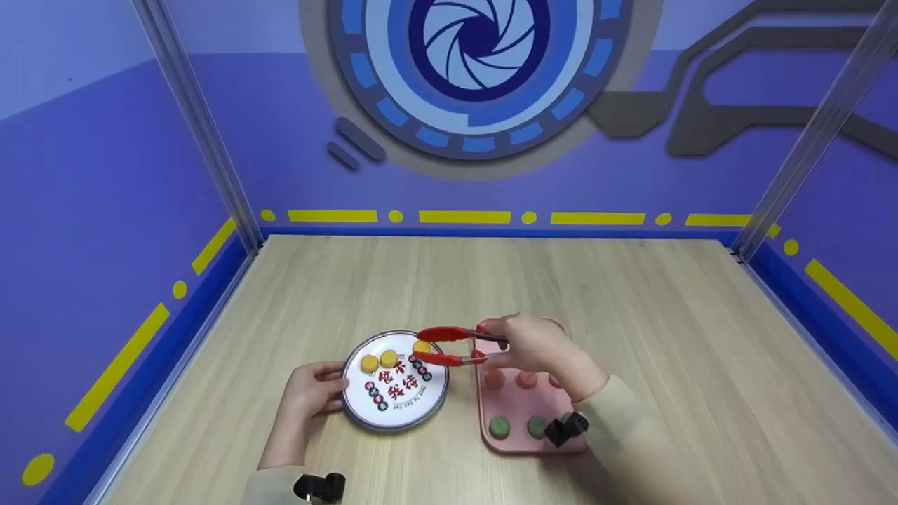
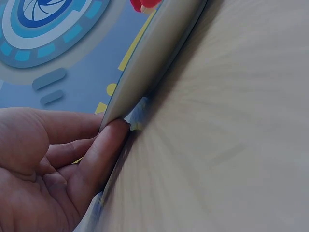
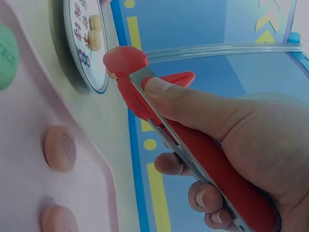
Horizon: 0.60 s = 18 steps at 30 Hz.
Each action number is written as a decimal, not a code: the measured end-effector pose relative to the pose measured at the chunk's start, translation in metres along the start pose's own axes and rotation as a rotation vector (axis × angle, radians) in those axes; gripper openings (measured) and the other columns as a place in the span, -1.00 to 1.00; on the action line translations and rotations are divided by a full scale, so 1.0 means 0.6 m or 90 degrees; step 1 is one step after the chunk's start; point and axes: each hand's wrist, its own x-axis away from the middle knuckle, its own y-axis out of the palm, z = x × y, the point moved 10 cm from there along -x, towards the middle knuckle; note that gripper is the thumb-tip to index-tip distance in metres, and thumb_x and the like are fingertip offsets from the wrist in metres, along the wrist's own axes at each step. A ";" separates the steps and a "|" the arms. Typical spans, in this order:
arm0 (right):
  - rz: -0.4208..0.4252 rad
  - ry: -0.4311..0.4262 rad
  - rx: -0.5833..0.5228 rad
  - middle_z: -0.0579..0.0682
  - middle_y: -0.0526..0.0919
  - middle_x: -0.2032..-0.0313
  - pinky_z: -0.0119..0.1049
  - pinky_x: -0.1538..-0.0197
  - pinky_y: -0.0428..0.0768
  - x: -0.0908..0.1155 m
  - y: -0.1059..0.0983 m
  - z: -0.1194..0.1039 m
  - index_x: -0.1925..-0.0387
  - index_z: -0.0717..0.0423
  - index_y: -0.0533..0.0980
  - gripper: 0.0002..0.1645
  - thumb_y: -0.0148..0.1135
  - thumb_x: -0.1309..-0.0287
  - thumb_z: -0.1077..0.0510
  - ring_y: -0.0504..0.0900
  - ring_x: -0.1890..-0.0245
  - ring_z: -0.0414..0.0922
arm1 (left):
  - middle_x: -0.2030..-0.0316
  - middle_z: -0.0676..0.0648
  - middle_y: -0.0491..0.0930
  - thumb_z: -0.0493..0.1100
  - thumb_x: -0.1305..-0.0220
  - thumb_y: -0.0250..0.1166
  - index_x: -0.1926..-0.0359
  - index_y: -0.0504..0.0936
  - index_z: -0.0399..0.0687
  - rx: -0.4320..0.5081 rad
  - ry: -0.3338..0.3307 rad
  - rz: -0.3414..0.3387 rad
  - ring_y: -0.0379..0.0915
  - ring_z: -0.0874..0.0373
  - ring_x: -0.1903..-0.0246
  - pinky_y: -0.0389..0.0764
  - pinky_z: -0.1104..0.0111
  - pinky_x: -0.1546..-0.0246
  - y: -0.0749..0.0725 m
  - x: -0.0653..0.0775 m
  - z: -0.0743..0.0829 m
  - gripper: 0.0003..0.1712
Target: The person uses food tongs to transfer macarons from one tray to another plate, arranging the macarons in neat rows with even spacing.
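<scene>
My left hand (image 1: 309,393) pinches the left rim of a white plate (image 1: 429,389) with red lettering and a dark edge; in the left wrist view its thumb and fingers (image 2: 108,145) are at the rim. Two round yellow pieces (image 1: 379,360), like small cakes, lie on the plate. Red-tipped metal tongs (image 1: 449,334) are gripped in my right hand (image 1: 540,347). Between the tong tips, over the plate's upper right part, is another yellow piece (image 1: 421,347), mostly hidden by the red tips in the right wrist view.
Right of the plate lies a pink tray (image 1: 519,407), partly under my right arm. It bears orange pieces (image 1: 527,379) in one row and green pieces (image 1: 499,426) nearer me. Blue printed walls (image 1: 463,189) enclose the wooden table (image 1: 337,280) at the back and sides.
</scene>
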 end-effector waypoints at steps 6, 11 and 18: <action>-0.034 0.008 0.005 -0.07 0.76 0.21 -0.30 0.36 0.57 -0.015 0.019 -0.010 -0.07 -0.10 0.68 -0.40 0.59 -0.01 -0.21 0.56 0.36 -0.15 | -0.08 -0.39 0.63 -0.44 -0.33 0.28 -0.27 0.55 -0.39 0.014 0.001 -0.005 0.67 0.17 0.35 0.81 0.32 0.38 0.000 0.001 -0.001 -0.52; -0.044 0.041 0.011 -0.08 0.78 0.12 -0.29 0.32 0.60 -0.023 0.029 -0.006 -0.18 -0.16 0.66 -0.31 0.58 0.00 -0.25 0.58 0.34 -0.16 | -0.11 -0.42 0.62 -0.45 -0.34 0.27 -0.27 0.53 -0.41 0.023 0.004 -0.017 0.68 0.18 0.37 0.81 0.30 0.37 0.001 0.000 0.001 -0.52; -0.044 0.048 0.002 -0.09 0.79 0.15 -0.28 0.28 0.64 -0.029 0.039 -0.005 -0.14 -0.20 0.68 -0.35 0.58 0.00 -0.25 0.60 0.34 -0.16 | -0.11 -0.42 0.62 -0.43 -0.34 0.27 -0.29 0.53 -0.39 0.008 0.001 -0.013 0.68 0.19 0.35 0.81 0.31 0.37 0.001 -0.001 -0.001 -0.51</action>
